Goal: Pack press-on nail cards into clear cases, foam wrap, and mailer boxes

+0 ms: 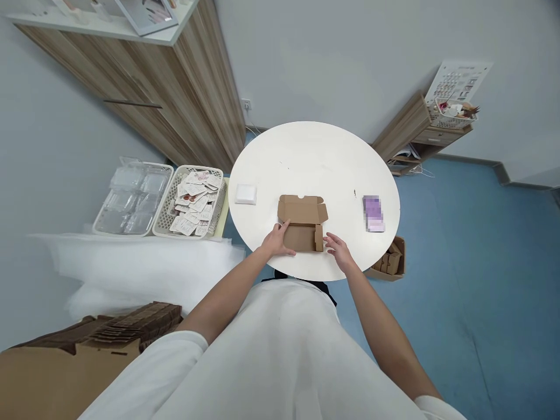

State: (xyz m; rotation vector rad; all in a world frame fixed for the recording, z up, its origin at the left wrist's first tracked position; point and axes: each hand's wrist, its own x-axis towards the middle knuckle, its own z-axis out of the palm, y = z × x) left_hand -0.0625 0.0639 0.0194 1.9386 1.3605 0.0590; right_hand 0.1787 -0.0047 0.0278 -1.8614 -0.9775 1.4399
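A brown cardboard mailer box (301,238) lies on the round white table (315,151) near its front edge. Its lid is folded back, away from me, with the flaps sticking out, and the right side wall stands up. My left hand (276,240) grips the left end of the box, one finger reaching along the fold and the thumb by the front edge. Just off the right wall is my right hand (339,252), fingers apart and holding nothing; whether a fingertip touches the cardboard is hard to see.
On the table lie a white packet (245,194) at left and a purple, blurred pack (373,213) at right. Baskets of cards (196,201) and clear plastic cases (135,198) stand left. A carton of small boxes (389,261) sits right; flat cardboard (126,332) is stacked lower left.
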